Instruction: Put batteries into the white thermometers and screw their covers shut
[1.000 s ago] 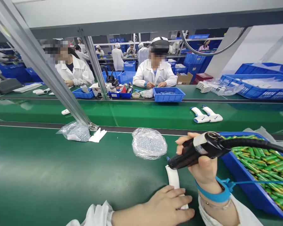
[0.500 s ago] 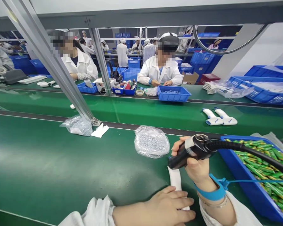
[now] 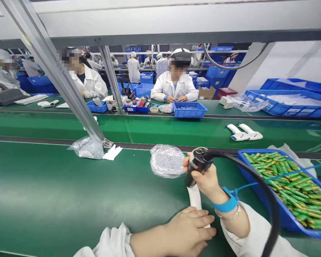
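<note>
While left hand [image 3: 188, 226] covers white piece [image 3: 194, 197] (spread flat) | right hand [image 3: 209, 182] grips black tool [image 3: 200, 163]

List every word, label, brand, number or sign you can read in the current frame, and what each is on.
No text can be read with certainty.
Cardboard box: dark print, too small to read.
Label on the small blue bin: too small to read.
Green cylinders: no legible lettering.
Black corded tool: no legible lettering.
</note>
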{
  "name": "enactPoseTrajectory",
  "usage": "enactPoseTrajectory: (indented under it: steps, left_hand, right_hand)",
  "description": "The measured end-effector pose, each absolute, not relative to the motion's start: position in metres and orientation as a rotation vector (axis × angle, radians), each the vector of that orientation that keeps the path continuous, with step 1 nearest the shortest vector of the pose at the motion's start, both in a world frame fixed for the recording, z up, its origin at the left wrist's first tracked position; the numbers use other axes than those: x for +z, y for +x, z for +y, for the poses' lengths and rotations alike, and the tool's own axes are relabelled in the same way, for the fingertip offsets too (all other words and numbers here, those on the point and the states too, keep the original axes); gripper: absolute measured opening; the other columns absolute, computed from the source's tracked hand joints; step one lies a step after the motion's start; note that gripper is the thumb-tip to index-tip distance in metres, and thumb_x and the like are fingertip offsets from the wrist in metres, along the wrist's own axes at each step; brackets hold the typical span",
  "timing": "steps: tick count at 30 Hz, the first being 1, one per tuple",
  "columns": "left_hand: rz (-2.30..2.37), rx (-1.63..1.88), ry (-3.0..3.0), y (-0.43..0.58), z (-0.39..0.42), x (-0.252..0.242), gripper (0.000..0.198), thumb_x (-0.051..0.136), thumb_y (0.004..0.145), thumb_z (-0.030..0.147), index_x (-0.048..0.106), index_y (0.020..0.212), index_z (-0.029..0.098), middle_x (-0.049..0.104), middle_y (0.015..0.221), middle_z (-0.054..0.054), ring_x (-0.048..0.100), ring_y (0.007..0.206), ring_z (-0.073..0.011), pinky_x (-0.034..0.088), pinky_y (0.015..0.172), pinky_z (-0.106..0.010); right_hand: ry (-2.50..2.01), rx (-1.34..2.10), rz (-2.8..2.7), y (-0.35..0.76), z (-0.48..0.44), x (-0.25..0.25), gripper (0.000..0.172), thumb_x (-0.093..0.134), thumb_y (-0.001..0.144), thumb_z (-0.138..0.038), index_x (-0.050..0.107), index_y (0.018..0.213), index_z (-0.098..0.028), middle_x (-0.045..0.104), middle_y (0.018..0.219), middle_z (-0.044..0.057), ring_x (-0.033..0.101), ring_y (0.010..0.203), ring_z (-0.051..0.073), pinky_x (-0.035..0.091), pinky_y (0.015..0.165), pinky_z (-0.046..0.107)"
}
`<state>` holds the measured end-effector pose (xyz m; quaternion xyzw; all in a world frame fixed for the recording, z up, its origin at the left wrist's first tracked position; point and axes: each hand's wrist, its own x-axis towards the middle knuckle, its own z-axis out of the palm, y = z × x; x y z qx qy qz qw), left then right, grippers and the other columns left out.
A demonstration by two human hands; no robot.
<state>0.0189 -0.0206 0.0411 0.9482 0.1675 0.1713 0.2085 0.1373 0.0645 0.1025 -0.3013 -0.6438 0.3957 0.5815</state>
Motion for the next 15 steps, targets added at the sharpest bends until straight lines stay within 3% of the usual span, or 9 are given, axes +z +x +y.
enactPoseTrajectory:
  steps: [5,9,12,15]
  left_hand:
    - [0.466,0.498,2.559,0.009,-0.018,0.027,0.035,0.052,0.083,0.026,0.054,0.118,0.024,0.055,0.129,-0.002,0.047,0.120,-0.0202,0.032,0.104,-0.037]
    - [0.628,0.461,2.405,-0.014,-0.006,0.041,0.026,0.057,0.080,0.033,0.063,0.105,0.031,0.066,0.107,0.000,0.057,0.105,-0.0197,0.039,0.096,-0.032]
    - [1.050,0.450,2.278,-0.018,0.007,0.061,0.029,0.049,0.082,0.030,0.063,0.107,0.025,0.064,0.105,-0.007,0.058,0.099,-0.0219,0.045,0.086,-0.031]
    - [1.354,0.310,2.257,-0.004,0.016,0.067,0.053,0.050,0.078,0.035,0.051,0.125,0.011,0.058,0.115,-0.016,0.055,0.102,-0.0291,0.046,0.080,-0.035]
  right_hand:
    - [-0.717,0.794,-1.843,0.153,0.054,0.139,0.044,0.055,0.084,-0.049,0.043,0.116,-0.022,0.060,0.096,0.009,0.060,0.070,0.016,0.052,0.058,0.031]
    - [-0.726,0.620,-2.282,0.182,0.040,0.167,0.033,0.061,0.081,-0.032,0.053,0.112,-0.024,0.061,0.111,0.009,0.057,0.100,0.020,0.047,0.087,0.039]
    - [-0.824,0.464,-2.565,0.203,0.037,0.150,0.033,0.056,0.079,-0.017,0.059,0.111,-0.027,0.060,0.117,0.007,0.052,0.110,0.022,0.031,0.101,0.049]
    - [-1.019,0.306,-2.701,0.219,0.038,0.118,0.040,0.050,0.076,-0.005,0.062,0.107,-0.027,0.061,0.117,0.008,0.051,0.112,0.025,0.025,0.102,0.057]
